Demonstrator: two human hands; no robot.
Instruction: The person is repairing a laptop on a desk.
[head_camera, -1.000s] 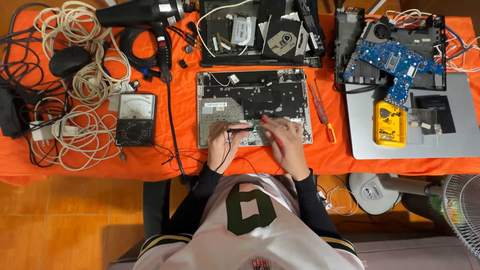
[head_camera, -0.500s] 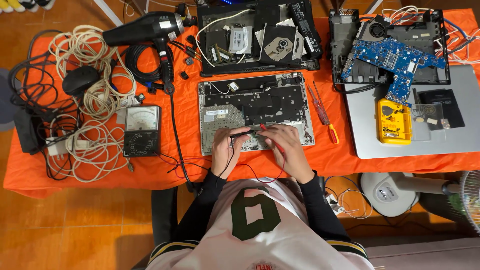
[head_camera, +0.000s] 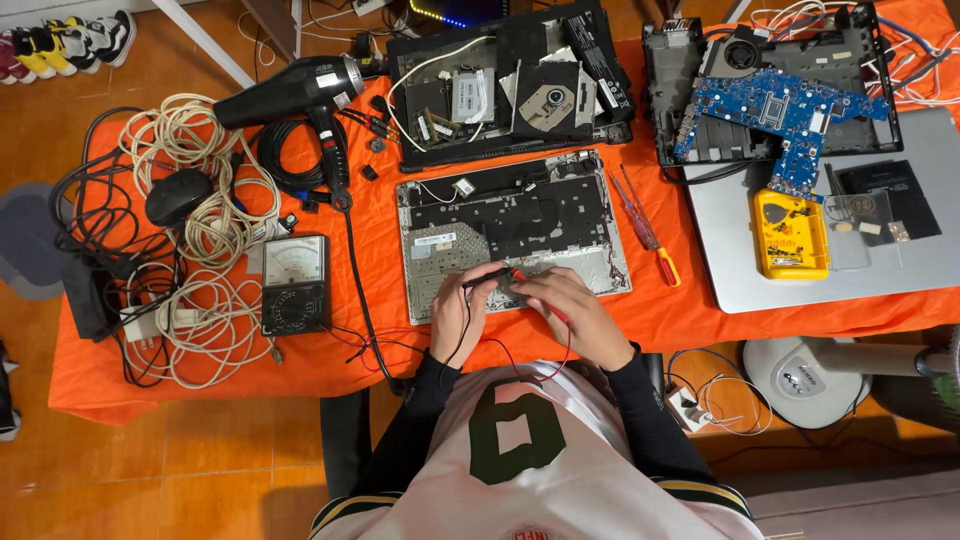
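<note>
Landmark: the upturned laptop base (head_camera: 512, 232), lying mid-table on the orange cloth (head_camera: 330, 370); every place below is being given from it.
Far left: white cables (head_camera: 205, 250) and black leads are lying in loops, with a mouse (head_camera: 177, 196) among them.
Left: a meter (head_camera: 295, 284) is lying face up beside the base; its thin leads are running toward the near edge of the base.
Upper left: a black blower (head_camera: 300, 92) is lying on its side.
Left hand (head_camera: 458, 312): being held closed over the near edge of the base, with a black probe (head_camera: 487, 280) pinched in the fingers.
Right hand (head_camera: 575, 315): being held closed just right of the left one, with a red probe (head_camera: 530, 285) gripped; both tips are being pressed at the base's near edge.
Behind: a second opened laptop (head_camera: 510, 75) is lying with its drive showing.
Right: a red screwdriver (head_camera: 645, 225) is lying just beside the base.
Far right: a blue board (head_camera: 780, 115) is resting on a black shell, and a yellow box (head_camera: 790, 232) is sitting on a grey lid (head_camera: 900, 270).
</note>
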